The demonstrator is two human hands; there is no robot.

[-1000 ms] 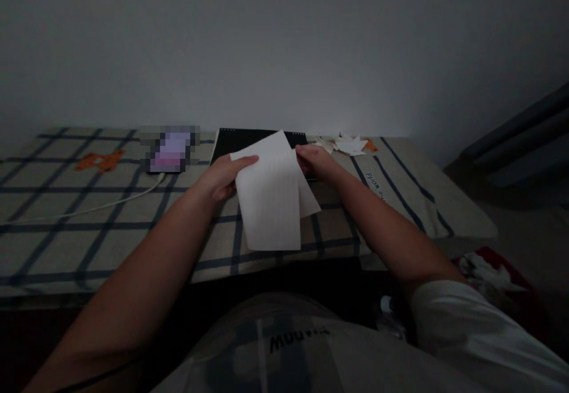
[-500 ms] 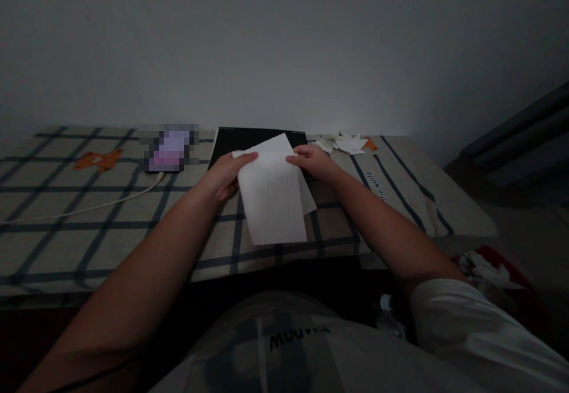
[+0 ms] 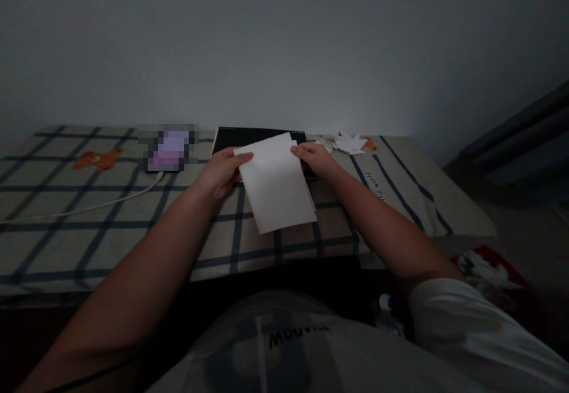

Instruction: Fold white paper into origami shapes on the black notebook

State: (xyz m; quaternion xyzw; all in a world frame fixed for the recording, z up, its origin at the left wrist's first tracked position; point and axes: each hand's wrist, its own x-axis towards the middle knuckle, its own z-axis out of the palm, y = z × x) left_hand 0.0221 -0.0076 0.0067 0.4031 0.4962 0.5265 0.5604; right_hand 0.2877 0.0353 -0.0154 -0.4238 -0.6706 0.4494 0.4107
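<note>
White folded paper (image 3: 280,182) hangs over the checked counter (image 3: 89,227), in front of a black notebook (image 3: 249,138); left hand (image 3: 220,173) and right hand (image 3: 317,160) fingers pinch its top corners.

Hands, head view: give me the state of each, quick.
Left hand: fingers shut on the white paper at its top left corner.
Right hand: fingers shut on the white paper's top right corner.

A checked cloth (image 3: 89,227) is covering the surface, carrying a black notebook (image 3: 249,138) at twelve o'clock, paper scraps (image 3: 344,143) at one, a white cable (image 3: 80,208) at nine.
</note>
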